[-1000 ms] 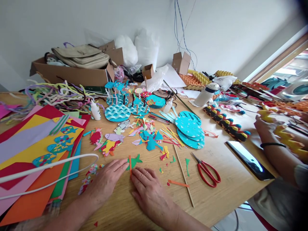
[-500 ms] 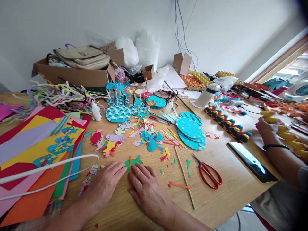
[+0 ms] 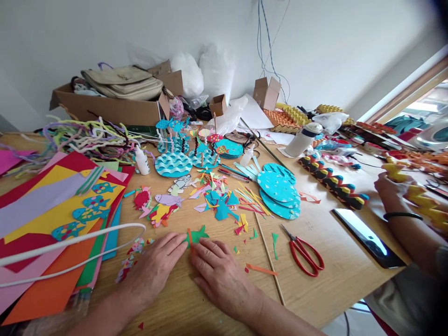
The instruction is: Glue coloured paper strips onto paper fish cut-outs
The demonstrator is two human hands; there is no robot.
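The wooden table [image 3: 308, 298] spreads across the view, and at its back left stands a long cardboard box [image 3: 108, 109] with a beige bag [image 3: 122, 84] lying on top. Nearer on the left is a stack of coloured paper [image 3: 45, 294], and behind it a tangled heap of fuzzy stems [image 3: 80, 135]. At the right edge another person's hand [image 3: 387, 186] is at a yellow wavy piece [image 3: 423, 203]. At the front, the right hand [image 3: 222, 275] lies palm down, fingers lightly bent and side by side, their tips over the lower edge of a small green paper fish. The left hand [image 3: 159, 261] is also palm down, fingers stretched out together, tips at the fish's left end; its thumb is hidden. Both hands rest loosely extended rather than closed around anything. To their right lie a dark phone [image 3: 366, 238], overlapping blue discs [image 3: 276, 182], a thin wooden stick [image 3: 269, 256] and red-handled scissors [image 3: 303, 254], blades parted slightly. A white glue bottle [image 3: 142, 161] stands beyond the left hand. The green paper fish [image 3: 200, 234] lies flat on the table between the two hands, tail to the right, and a narrow orange strip [image 3: 189, 237] crosses its body.
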